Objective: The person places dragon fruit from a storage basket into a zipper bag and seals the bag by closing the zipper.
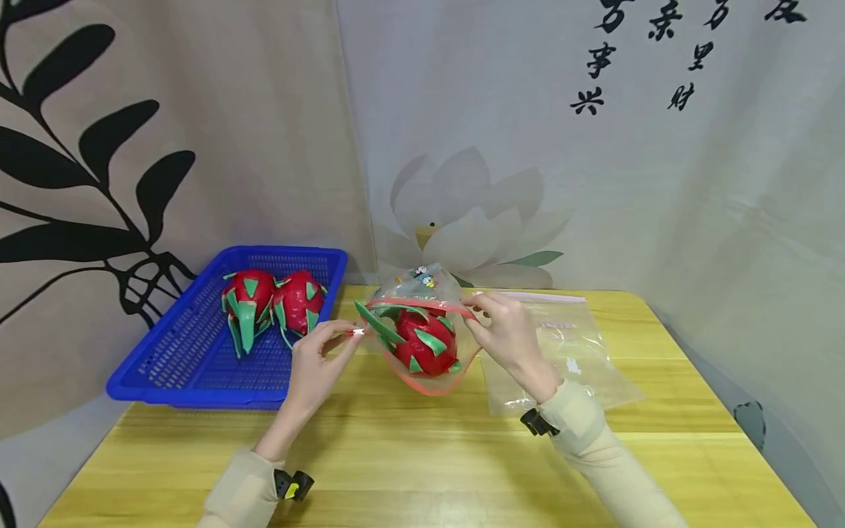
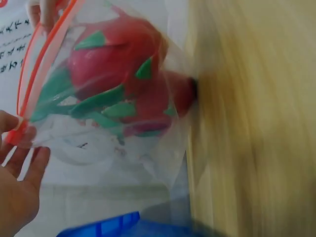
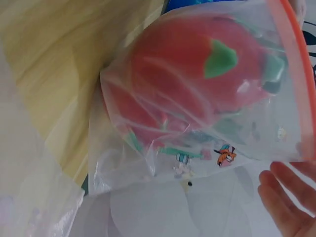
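Observation:
A clear zip bag (image 1: 429, 389) with a red-orange zip edge is held between both hands, its mouth spread toward the head camera. My left hand (image 1: 317, 367) pinches the left end of the zip edge between thumb and fingers. At the right end, my right hand (image 1: 507, 334) grips the edge. Inside sits a red dragon fruit (image 1: 425, 345) with green scales, its long leaf tips reaching the opening. Through the film in the left wrist view, a second dragon fruit (image 2: 153, 98) shows below the upper one (image 2: 116, 61). Small cartoon prints (image 3: 226, 155) mark the bag.
A blue plastic basket (image 1: 198, 367) on the left holds two more dragon fruits (image 1: 247, 301) (image 1: 298, 301). Another clear zip bag (image 1: 581, 367) lies flat on the wooden table (image 1: 422, 455) to the right. A printed curtain (image 1: 462, 147) hangs behind the table.

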Demonstrator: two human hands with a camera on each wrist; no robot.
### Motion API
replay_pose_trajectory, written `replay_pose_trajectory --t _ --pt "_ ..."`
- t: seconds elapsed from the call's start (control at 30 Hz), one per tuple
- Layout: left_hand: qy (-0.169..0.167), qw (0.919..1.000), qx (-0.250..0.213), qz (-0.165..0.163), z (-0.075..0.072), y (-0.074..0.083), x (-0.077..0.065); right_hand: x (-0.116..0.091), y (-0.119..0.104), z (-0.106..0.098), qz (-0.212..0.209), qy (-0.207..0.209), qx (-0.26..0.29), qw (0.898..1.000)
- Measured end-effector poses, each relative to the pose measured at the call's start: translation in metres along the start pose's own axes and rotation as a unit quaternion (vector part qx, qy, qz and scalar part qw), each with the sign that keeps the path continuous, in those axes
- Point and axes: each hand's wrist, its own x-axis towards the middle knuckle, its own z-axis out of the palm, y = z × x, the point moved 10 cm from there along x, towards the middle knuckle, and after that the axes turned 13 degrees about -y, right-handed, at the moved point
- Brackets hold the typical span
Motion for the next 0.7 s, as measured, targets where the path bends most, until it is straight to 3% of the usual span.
replay_pose_trajectory --t 0.17,0.4,0.7 --pt "-0.022 0.9968 0.072 0.027 -0.003 0.008 -0.016 0.000 -0.013 0.007 -0.043 -0.015 0.052 0.998" --pt "-0.026 0.9788 0.203 0.008 -0.005 0.009 -0.043 -0.002 -0.024 0.013 -0.068 -0.033 0.079 0.994" --pt "-0.093 0.9626 0.252 -0.038 0.014 0.007 -0.063 -0.009 -0.023 0.020 -0.058 -0.045 0.077 0.994"
